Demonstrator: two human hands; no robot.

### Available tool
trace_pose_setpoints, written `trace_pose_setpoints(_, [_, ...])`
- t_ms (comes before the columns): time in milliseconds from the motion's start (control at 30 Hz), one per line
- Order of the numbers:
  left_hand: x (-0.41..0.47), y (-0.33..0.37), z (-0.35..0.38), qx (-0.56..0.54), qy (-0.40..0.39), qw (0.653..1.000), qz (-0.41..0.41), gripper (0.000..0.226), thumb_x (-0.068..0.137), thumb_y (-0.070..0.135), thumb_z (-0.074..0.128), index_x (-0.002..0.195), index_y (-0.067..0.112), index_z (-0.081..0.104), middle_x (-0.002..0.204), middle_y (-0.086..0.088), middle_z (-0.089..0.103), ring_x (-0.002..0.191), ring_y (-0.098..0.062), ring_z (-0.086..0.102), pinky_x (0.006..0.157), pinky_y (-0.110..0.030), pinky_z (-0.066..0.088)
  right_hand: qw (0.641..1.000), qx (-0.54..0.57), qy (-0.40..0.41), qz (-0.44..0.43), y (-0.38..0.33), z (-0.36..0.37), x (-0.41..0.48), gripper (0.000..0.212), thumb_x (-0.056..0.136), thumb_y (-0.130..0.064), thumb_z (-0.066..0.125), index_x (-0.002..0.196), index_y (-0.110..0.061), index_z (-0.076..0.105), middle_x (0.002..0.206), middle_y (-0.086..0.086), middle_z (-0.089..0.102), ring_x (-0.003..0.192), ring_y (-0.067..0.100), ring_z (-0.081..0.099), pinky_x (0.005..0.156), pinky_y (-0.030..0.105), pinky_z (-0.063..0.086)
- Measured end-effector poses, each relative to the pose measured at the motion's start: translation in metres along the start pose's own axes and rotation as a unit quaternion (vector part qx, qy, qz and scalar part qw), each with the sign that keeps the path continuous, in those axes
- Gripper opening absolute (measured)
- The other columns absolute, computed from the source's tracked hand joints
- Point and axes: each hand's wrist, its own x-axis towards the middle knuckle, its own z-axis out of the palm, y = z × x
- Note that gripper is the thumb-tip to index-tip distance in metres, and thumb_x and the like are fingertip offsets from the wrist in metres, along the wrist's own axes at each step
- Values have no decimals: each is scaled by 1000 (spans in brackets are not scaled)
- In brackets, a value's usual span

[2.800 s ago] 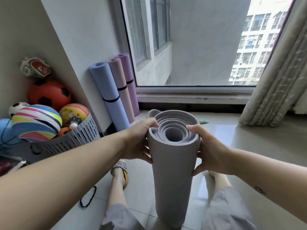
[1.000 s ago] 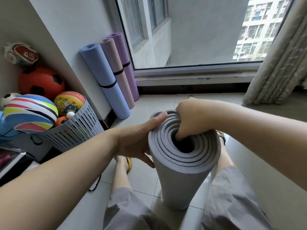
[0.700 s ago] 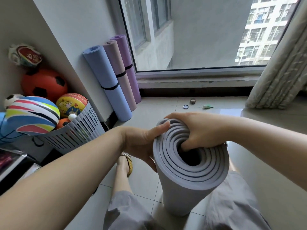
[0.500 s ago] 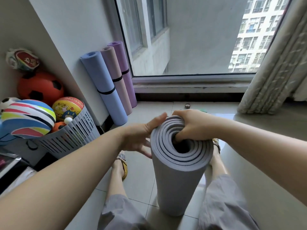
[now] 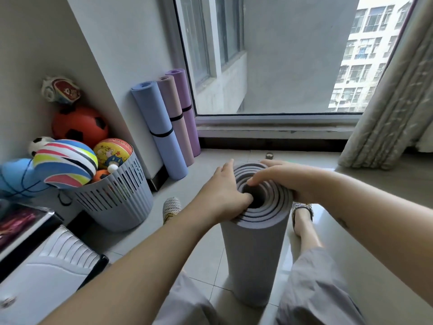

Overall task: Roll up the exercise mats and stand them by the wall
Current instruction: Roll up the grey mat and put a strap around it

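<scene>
Grey mat: the grey mat [image 5: 255, 254] stands on end on the floor [image 5: 206, 160], right under both sets of fingers and between the person's legs; its spiral top faces up, the layers a little uneven.
Left hand: the left hand [image 5: 222, 193] pinches the near-left part of the rim; its thumb is tucked into the core, its fingers [image 5: 228, 167] lie straight up the outside.
Right hand: the right hand [image 5: 283, 179] lies flat over the far-right part of the top; its fingers [image 5: 255, 180] are fairly straight, tips at the lip of the core, holding nothing that shows.
Change: half a second ago the right fingers were hooked deep in the core and the left hand only steadied the outside; now the right fingers have come out and the left thumb has gone in.
Meaning: the hands appear to be swapping grips to wind the inner turns tighter; the roll looks nearly done, though no strap is on it.
Wall mats: three strapped rolls [image 5: 159, 127] lean on the wall [image 5: 105, 66], beyond and left of the left fingers, well apart from them.
Left to do: likely carry this roll there.
</scene>
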Motion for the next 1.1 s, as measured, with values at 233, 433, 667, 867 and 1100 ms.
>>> trace_pose_setpoints(233, [-10,-3,8,-27,33,999,30,69,78,23,63,141,24,35,135,3,47,119,-15,48,99,-29,40,993,92,36,-68,22,11,-14,24,91,-11,58,115,-16,60,90,5,70,72,13,68,58,21,53])
trace_pose_setpoints(433, [-11,-4,11,-45,33,996,67,73,76,19,65,141,23,32,135,3,46,119,-14,49,103,-33,42,987,156,19,-28,22,5,-18,43,100,-40,42,101,-3,64,79,11,73,66,18,70,56,22,55])
trace_pose_setpoints(667, [-9,-6,9,-18,14,997,72,72,81,19,62,146,22,29,144,0,41,126,-15,44,104,-22,35,985,153,66,-38,28,17,-18,30,99,-18,38,105,-11,67,89,13,71,66,20,66,59,27,55])
trace_pose_setpoints(867, [-13,-4,9,23,21,998,59,50,82,24,63,129,16,48,123,-4,52,109,-18,52,86,-22,40,986,85,126,-70,35,27,-31,25,99,-25,39,101,-20,64,109,15,67,103,31,63,97,46,46])
trace_pose_setpoints(1100, [-29,-10,-36,118,-97,960,235,51,78,3,63,125,21,56,111,12,50,110,-9,50,99,-22,37,984,-102,-18,-147,40,2,-69,17,97,-9,49,103,-17,64,104,0,69,86,15,67,87,33,50])
